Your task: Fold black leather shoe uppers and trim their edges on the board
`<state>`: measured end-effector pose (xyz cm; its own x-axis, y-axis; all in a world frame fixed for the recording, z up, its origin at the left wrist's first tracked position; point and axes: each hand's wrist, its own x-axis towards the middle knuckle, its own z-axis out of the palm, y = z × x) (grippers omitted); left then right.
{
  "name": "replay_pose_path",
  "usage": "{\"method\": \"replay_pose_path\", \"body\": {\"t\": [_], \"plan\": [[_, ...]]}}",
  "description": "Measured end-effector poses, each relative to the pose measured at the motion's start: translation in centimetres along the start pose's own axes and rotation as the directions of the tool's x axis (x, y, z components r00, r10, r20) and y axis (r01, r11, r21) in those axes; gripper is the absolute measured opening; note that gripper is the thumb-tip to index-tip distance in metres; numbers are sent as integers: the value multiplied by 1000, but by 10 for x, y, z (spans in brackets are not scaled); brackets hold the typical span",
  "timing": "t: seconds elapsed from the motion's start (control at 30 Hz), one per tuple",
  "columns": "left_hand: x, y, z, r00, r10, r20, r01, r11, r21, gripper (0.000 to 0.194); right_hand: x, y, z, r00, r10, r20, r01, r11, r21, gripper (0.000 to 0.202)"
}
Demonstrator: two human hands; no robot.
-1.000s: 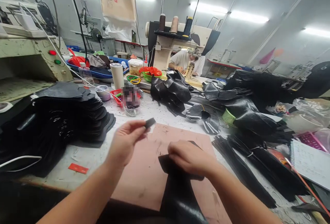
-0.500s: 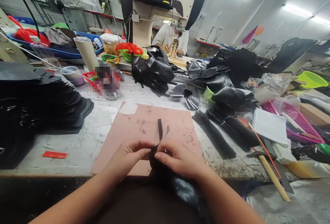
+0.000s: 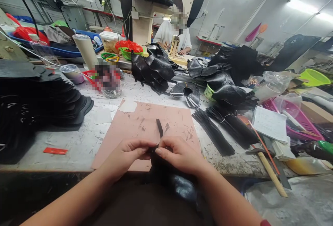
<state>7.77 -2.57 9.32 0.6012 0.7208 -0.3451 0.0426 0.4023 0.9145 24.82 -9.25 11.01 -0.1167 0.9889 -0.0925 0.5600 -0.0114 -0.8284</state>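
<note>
My left hand [image 3: 132,155] and my right hand [image 3: 175,153] meet over the near edge of a pink board [image 3: 130,125]. Between them is a black leather piece [image 3: 179,184], whose shiny lower part hangs over the table edge toward my lap. Fingers of both hands are pinched on its upper edge. A narrow black strip [image 3: 159,128] sticks up from between the fingertips, above the board. Just where the strip joins the leather is hidden by my fingers.
Stacked black leather pieces [image 3: 59,97] stand at left, near a red tag [image 3: 55,150]. Bundled black strips [image 3: 214,132], a notebook [image 3: 270,123] and a wooden-handled hammer [image 3: 272,174] lie at right. Behind are shiny leather parts [image 3: 158,66], a sewing machine [image 3: 142,24] and a seated person [image 3: 179,35].
The strip's free end leans more to the left. My left fingertips have shifted slightly along the leather edge, and the camera view has tilted a little. Both hands keep their pinch.
</note>
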Motion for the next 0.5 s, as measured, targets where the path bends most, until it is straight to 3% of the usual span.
{"method": "replay_pose_path", "body": {"t": [0.5], "plan": [[-1,2,-2,1000,1,5,-1,999,34,16,1,-1,2,999,-35,-29,30,986,-164,17]]}}
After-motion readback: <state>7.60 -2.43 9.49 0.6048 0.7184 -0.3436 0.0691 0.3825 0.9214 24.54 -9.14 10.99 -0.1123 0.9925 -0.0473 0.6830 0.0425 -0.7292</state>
